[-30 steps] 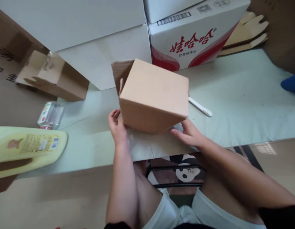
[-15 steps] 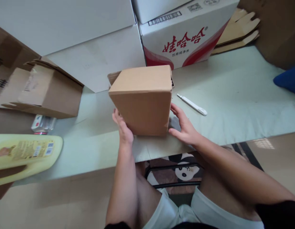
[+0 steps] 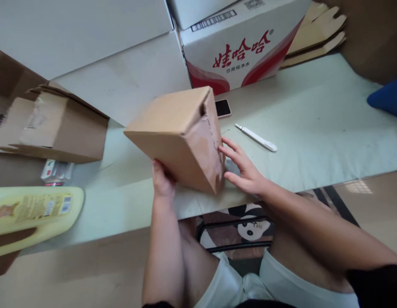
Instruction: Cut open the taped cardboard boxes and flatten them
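A small brown cardboard box (image 3: 172, 132) is tilted on the pale green table (image 3: 314, 128), one corner resting near the front edge. My left hand (image 3: 162, 182) is under its lower left side, fingers hidden behind the cardboard. My right hand (image 3: 241, 167) lies with fingers stretched out flat against the box's worn right face. A phone (image 3: 222, 108) lies just behind the box, and a white cutter (image 3: 256, 137) lies to the right of my right hand.
A white carton with red lettering (image 3: 240, 47) stands at the back. An open brown box (image 3: 53, 124) lies at the left, a yellow bottle (image 3: 34, 211) at the front left, a small packet (image 3: 55, 171) between them. Something blue (image 3: 387, 98) is at the right edge.
The box has been turned and tipped to the left, so its worn right face now shows. My right hand has slid onto that face. The phone behind the box has come into sight.
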A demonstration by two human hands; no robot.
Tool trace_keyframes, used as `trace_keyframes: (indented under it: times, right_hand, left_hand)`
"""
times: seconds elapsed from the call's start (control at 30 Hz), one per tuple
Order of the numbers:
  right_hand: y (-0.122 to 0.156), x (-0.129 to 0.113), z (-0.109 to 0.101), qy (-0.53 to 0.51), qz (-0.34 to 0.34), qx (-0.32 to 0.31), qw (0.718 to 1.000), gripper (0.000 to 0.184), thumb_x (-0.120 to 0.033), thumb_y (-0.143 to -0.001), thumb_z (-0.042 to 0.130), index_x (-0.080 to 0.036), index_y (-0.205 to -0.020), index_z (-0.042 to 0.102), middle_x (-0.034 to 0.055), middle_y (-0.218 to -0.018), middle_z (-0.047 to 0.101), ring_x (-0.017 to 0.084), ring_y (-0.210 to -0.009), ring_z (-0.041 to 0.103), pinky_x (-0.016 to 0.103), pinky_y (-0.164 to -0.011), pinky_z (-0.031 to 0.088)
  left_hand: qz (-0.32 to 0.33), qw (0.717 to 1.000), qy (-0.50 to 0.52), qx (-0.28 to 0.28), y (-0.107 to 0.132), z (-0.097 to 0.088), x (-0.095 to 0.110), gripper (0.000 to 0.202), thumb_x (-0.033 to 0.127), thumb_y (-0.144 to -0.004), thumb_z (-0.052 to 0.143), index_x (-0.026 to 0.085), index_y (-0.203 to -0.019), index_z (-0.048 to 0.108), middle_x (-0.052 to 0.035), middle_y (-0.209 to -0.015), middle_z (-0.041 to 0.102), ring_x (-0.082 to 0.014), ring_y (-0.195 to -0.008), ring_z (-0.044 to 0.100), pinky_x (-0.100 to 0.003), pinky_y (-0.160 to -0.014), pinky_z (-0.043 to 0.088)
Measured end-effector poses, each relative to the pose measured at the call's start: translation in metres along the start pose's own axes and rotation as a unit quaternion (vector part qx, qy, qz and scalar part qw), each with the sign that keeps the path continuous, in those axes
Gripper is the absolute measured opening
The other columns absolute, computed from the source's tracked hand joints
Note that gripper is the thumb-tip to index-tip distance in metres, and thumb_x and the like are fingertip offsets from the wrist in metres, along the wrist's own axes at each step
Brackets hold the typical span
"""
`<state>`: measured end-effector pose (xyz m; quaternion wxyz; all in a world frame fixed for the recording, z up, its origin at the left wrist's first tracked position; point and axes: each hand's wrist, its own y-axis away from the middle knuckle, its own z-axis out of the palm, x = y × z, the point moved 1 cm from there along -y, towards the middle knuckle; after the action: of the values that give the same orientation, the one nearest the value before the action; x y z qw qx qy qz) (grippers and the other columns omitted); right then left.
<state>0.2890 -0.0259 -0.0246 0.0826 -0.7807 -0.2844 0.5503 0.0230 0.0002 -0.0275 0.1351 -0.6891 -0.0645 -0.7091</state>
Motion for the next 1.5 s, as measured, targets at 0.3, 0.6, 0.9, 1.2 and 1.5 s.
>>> trace_keyframes:
  times: [0.3,0.6,0.9,1.2,1.5]
  right_hand:
    - [0.005,-0.024,-0.019,-0.042,0.032,0.094,0.994,0.054,-0.065,-0.096,0.049,-0.034,-0.139,0.056,0.004,-0.169,0.038,0.038,-0.159,0.03,0.067,-0.126,0.03]
    - [-0.002,-0.019,-0.016,-0.112,0.047,-0.018,0.992,0.045,-0.064,-0.096,0.055,-0.031,-0.125,0.062,0.0099,-0.166,0.044,0.034,-0.155,0.04,0.06,-0.121,0.04]
    - [-0.001,-0.022,-0.013,-0.119,0.046,-0.056,0.99,0.049,-0.067,-0.097,0.051,-0.031,-0.131,0.054,0.0116,-0.17,0.036,0.032,-0.159,0.034,0.06,-0.124,0.036]
    - [-0.002,-0.02,-0.009,-0.072,0.024,-0.043,0.996,0.053,-0.069,-0.094,0.053,-0.032,-0.132,0.052,0.0118,-0.166,0.041,0.034,-0.155,0.039,0.06,-0.121,0.04]
    - [-0.001,0.004,-0.038,0.231,0.153,0.13,0.952,0.036,-0.048,-0.094,0.056,-0.024,-0.119,0.067,0.017,-0.127,0.065,0.038,-0.119,0.062,0.062,-0.102,0.049]
  left_hand:
    - [-0.293,0.937,0.057,-0.181,0.015,0.014,0.002,0.057,0.07,-0.09,0.059,0.021,-0.115,0.073,-0.0158,-0.112,0.077,-0.0301,-0.101,0.076,-0.044,-0.078,0.065]
    - [0.098,0.991,-0.077,0.054,0.004,0.006,0.002,0.067,0.071,-0.089,0.056,0.032,-0.143,0.049,-0.0117,-0.156,0.05,-0.0284,-0.146,0.051,-0.044,-0.113,0.049]
    - [0.192,0.978,-0.074,-0.02,0.002,0.016,0.006,0.058,0.069,-0.085,0.057,0.036,-0.133,0.055,-0.005,-0.161,0.038,-0.0321,-0.155,0.036,-0.053,-0.124,0.037]
    - [0.152,0.986,-0.069,-0.03,0.002,0.031,0.009,0.031,0.052,-0.085,0.053,0.032,-0.107,0.044,-0.0045,-0.146,0.047,-0.0267,-0.145,0.047,-0.051,-0.122,0.042]
    - [0.158,0.986,-0.03,-0.034,0.003,0.027,0.011,0.028,0.043,-0.084,0.056,0.031,-0.107,0.046,-0.007,-0.133,0.051,-0.028,-0.134,0.053,-0.048,-0.116,0.044]
